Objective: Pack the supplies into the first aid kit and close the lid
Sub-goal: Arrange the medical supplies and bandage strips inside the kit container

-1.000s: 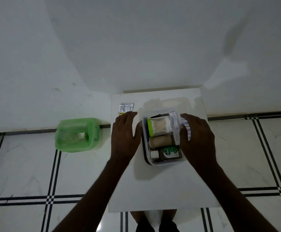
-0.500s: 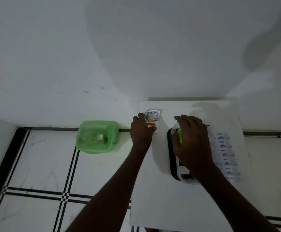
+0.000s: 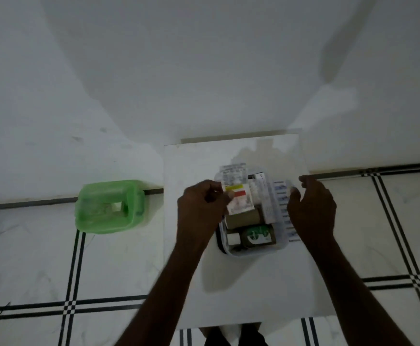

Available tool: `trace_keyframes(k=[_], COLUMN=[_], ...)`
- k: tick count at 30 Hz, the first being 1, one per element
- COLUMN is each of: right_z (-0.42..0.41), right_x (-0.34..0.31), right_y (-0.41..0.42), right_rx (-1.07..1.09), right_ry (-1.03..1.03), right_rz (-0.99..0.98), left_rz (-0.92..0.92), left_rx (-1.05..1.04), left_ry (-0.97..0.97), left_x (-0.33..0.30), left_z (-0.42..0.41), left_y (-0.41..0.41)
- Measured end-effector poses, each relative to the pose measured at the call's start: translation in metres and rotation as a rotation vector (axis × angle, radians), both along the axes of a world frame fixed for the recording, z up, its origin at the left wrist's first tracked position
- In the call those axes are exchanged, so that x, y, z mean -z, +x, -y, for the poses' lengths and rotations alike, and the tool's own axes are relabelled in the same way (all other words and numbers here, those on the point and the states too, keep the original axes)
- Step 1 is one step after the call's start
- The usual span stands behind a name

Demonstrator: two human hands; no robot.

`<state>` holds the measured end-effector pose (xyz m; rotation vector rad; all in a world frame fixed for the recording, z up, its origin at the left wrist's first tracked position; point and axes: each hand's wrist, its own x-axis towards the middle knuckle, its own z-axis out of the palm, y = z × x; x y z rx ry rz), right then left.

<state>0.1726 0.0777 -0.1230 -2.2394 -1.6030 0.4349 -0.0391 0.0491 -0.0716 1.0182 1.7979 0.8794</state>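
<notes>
A clear plastic first aid box [image 3: 254, 250] stands open on a white board [image 3: 194, 166]. Inside lie a dark green bottle [image 3: 256, 236], a brown roll [image 3: 244, 218] and a white carton [image 3: 264, 196]. My left hand [image 3: 201, 208] pinches a blister pack of tablets [image 3: 236, 193] with yellow and red stripes and holds it over the box's left half. My right hand [image 3: 311, 208] hovers at the box's right edge, fingers apart, above a strip of plasters [image 3: 282, 196] lying beside the box.
The green translucent lid [image 3: 110, 207] with a handle lies on the tiled floor left of the board. A white wall rises behind. Feet show at the bottom edge below the board.
My left hand picked the blister pack off the board and carried it right, over the box. My right hand lifted off the box and moved to its right edge.
</notes>
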Motion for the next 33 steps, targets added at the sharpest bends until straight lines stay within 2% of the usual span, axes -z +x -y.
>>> trace_keyframes(k=[2, 4, 6, 10, 12, 14, 19, 26, 30, 33], right_z=[0.005, 0.010, 0.012, 0.010, 0.010, 0.009, 0.003, 0.004, 0.012, 0.018], right_x=[0.015, 0.028, 0.037, 0.047, 0.049, 0.048, 0.015, -0.088, -0.096, -0.065], right_y=[0.008, 0.007, 0.005, 0.005, 0.008, 0.015, 0.032, 0.025, 0.000, -0.030], right_rx=[0.044, 0.044, 0.037, 0.088, 0.097, 0.100, 0.051, -0.103, -0.159, -0.197], right_ry=[-0.213, -0.302, -0.300, -0.244, -0.183, -0.165, -0.044, 0.153, 0.094, 0.000], right_rz=[0.039, 0.080, 0.087, -0.020, -0.085, -0.137, -0.282, -0.373, -0.551, -0.493], left_rz=[-0.110, -0.219, -0.335, -0.670, -0.730, -0.719, -0.502, -0.489, -0.491, -0.450], left_rx=[0.096, 0.160, 0.189, 0.146, 0.062, 0.028, -0.030, -0.046, -0.105, -0.095], left_ry=[-0.090, -0.100, -0.106, -0.033, 0.056, 0.083, 0.087, 0.145, 0.264, 0.286], left_x=[0.007, 0.012, 0.009, 0.004, 0.007, 0.016, 0.029, 0.026, 0.012, 0.007], left_z=[0.007, 0.012, 0.015, 0.026, 0.030, 0.034, 0.032, 0.022, 0.023, 0.024], left_y=[0.020, 0.034, 0.044, 0.044, 0.038, 0.031, 0.027, 0.021, 0.014, 0.015])
